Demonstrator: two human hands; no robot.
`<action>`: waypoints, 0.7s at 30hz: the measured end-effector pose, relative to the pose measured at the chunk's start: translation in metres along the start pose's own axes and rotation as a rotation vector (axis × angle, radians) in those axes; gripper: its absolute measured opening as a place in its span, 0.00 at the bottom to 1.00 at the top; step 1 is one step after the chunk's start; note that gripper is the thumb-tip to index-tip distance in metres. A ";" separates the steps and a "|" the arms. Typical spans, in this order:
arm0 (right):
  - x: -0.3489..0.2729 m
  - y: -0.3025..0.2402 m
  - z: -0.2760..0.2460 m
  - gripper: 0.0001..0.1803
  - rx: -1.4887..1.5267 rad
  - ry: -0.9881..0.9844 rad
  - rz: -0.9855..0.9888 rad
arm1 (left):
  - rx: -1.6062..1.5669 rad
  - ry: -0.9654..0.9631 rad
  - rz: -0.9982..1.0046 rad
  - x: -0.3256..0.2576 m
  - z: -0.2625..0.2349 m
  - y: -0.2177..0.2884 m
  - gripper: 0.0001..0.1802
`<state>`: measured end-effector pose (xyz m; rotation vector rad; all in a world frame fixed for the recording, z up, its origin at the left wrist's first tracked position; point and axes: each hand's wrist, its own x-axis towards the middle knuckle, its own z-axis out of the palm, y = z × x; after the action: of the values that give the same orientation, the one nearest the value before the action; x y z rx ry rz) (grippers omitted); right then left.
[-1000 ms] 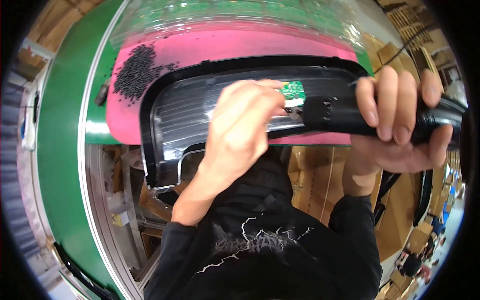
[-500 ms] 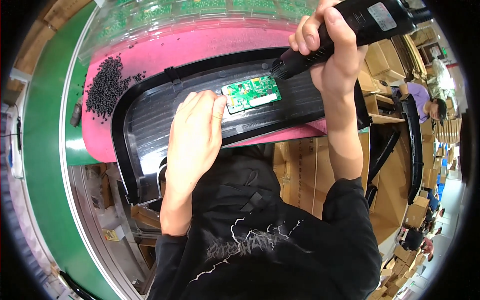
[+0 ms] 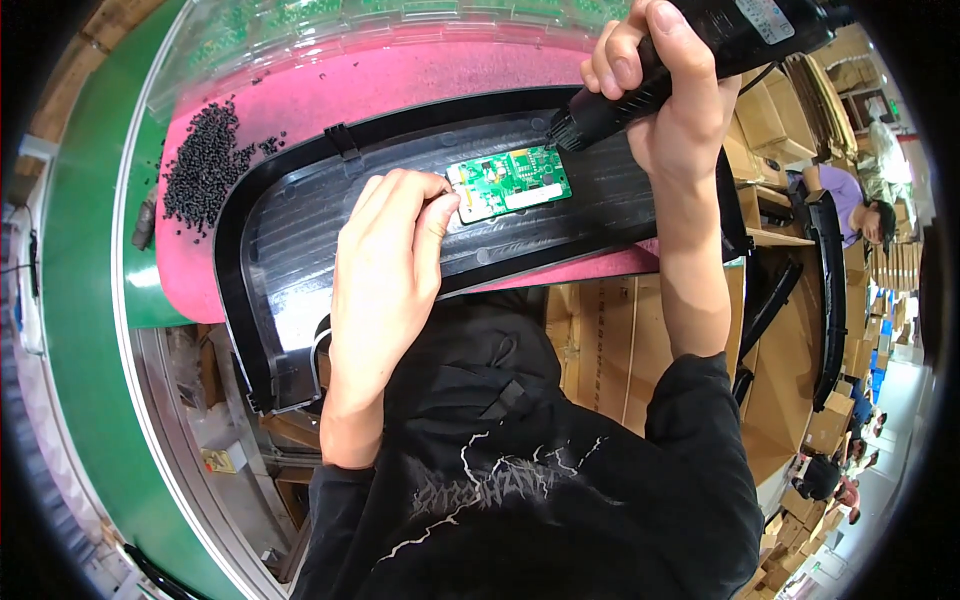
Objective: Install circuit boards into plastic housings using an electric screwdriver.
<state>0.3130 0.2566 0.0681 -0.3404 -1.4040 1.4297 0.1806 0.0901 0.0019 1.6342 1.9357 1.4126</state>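
Note:
A green circuit board (image 3: 515, 182) lies in a long black plastic housing (image 3: 340, 225), which rests tilted at the table's edge. My left hand (image 3: 392, 255) is closed at the board's left end, thumb and fingertips pinching that edge. In my right hand (image 3: 680, 95) is a black electric screwdriver (image 3: 625, 105), held slantwise with its tip pointing down and left. The tip meets or hovers just over the board's upper right corner; I cannot tell which. Any screw there is too small to make out.
Many small black screws (image 3: 205, 165) lie piled on the pink mat (image 3: 290, 95) at the left. Clear trays (image 3: 330, 30) of more green boards stand at the back. Cardboard boxes (image 3: 610, 340) sit below and right. Another person (image 3: 850, 205) is at the far right.
The board and housing shift slightly in view. My left thumb and fingers sit a little differently on the board's edge. The screwdriver stays near the same corner.

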 end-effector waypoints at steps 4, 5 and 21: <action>0.002 0.000 -0.001 0.07 -0.006 -0.044 0.014 | 0.043 -0.018 0.157 0.003 -0.002 -0.002 0.02; 0.003 0.001 -0.001 0.07 0.005 -0.078 0.011 | 0.026 -0.048 0.237 0.004 -0.002 -0.002 0.02; -0.004 -0.005 0.009 0.06 -0.045 -0.077 0.064 | 0.148 -0.140 0.144 0.006 0.006 -0.002 0.03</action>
<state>0.3098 0.2467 0.0728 -0.3644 -1.5012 1.4786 0.1815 0.0984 -0.0004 1.9189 1.9164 1.1915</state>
